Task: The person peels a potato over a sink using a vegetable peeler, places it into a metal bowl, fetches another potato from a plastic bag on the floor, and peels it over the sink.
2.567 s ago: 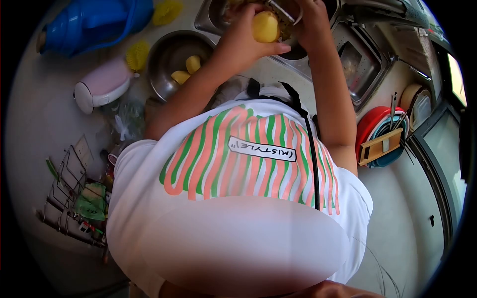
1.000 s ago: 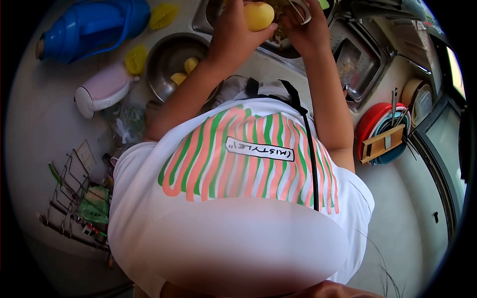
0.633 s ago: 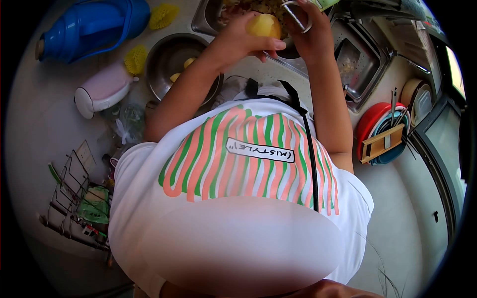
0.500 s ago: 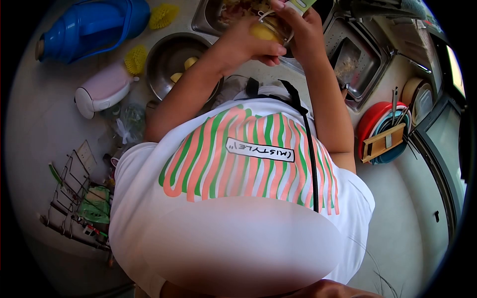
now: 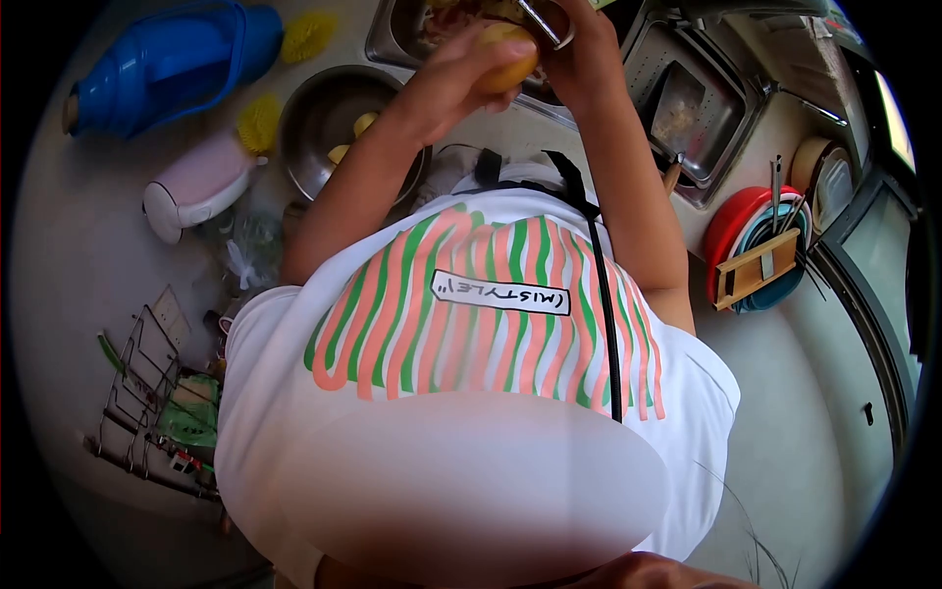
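At the top of the head view my left hand (image 5: pixel 453 80) is closed round a yellow potato (image 5: pixel 506 67), its thumb over the top. My right hand (image 5: pixel 587 61) grips a peeler, and the shiny metal head of the peeler (image 5: pixel 546 24) is close to the potato's upper right side. Most of the peeler's handle is hidden or out of frame. Beyond both hands lies a steel sink (image 5: pixel 385 37) with peelings (image 5: pixel 449 22) in it. Beneath my left forearm is a steel bowl (image 5: pixel 312 110) holding yellow potato pieces (image 5: pixel 364 125).
To the left lie a blue thermos flask (image 5: pixel 162 74), yellow scrubbers (image 5: pixel 307 37) and a pink-and-white kettle (image 5: pixel 201 187). A second sink basin (image 5: pixel 726 162) holds a cleaver (image 5: pixel 679 110). A wooden slicer (image 5: pixel 758 268) leans on stacked red and blue bowls (image 5: pixel 726 221) at right.
My left hand has shifted slightly left with the potato and turned it. The peeler has moved off the potato's face to its upper right. The whole view has shifted slightly.
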`<state>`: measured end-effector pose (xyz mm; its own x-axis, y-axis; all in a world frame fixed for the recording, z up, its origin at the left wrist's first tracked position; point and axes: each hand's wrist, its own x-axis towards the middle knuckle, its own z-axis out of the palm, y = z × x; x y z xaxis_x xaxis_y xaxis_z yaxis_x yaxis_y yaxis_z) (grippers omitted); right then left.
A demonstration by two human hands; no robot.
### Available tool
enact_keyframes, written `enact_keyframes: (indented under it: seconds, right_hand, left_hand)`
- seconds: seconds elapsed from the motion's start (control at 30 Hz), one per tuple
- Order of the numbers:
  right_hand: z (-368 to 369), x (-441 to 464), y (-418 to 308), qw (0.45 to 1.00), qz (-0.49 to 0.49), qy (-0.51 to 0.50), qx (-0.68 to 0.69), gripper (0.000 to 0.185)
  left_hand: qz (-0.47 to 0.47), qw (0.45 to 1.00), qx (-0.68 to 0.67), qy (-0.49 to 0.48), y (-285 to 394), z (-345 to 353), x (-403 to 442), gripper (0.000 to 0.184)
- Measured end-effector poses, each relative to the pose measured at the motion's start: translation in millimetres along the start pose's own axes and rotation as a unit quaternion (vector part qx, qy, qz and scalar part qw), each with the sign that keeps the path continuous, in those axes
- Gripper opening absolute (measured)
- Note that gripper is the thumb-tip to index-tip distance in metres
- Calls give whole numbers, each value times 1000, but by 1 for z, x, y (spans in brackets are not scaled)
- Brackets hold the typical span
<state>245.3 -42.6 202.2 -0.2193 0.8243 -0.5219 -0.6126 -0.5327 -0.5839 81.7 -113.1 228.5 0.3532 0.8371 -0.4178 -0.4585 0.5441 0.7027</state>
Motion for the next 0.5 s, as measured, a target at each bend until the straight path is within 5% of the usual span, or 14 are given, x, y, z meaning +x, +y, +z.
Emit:
enact_keyframes:
  seconds: [0.13, 0.23, 0.33, 0.4, 0.47, 0.5]
  right_hand:
    - [7, -6, -9, 999, 1, -1, -39, 25]
    - [10, -17, -17, 944, -73, -128, -295, 25]
    - [15, -19, -29, 927, -48, -171, -330, 25]
    - [5, 5, -12, 966, -91, -72, -232, 24]
    - [-59, 57, -5, 887, -157, 109, -421, 21]
    - [-59, 58, -6, 922, -140, 144, -331, 19]
  left_hand:
    - [60, 989, 133, 37, -2, 11, 2, 46]
    - [62, 972, 221, 54, -4, 5, 6, 48]
    - [35, 963, 252, 89, -2, 8, 3, 50]
    - [33, 957, 276, 88, 1, 9, 1, 51]
    - [73, 955, 274, 84, 3, 13, -10, 52]
    - [95, 954, 275, 77, 6, 13, -10, 52]
